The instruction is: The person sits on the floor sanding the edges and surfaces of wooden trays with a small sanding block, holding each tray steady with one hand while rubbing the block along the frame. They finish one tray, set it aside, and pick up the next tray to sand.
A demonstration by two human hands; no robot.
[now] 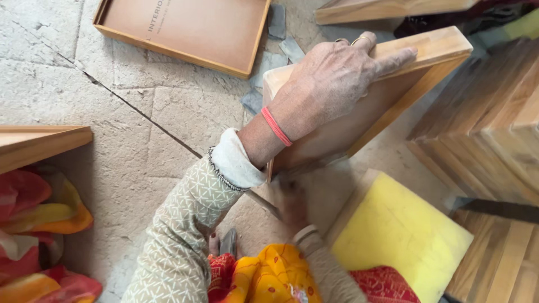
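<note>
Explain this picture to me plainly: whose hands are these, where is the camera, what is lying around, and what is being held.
There is no machine here: a person works with bare hands, and the one camera sits on their head, looking down at a cracked stone floor.

The left hand lies flat on top of a wooden tray stood on its edge, steadying it. The right hand is lower, at the tray's bottom corner; it is blurred, so whether it holds anything cannot be told.

Around them: a second wooden tray lying flat, a yellow pad, stacked wooden pieces at the right, and bright red and orange cloth at the left.
</note>
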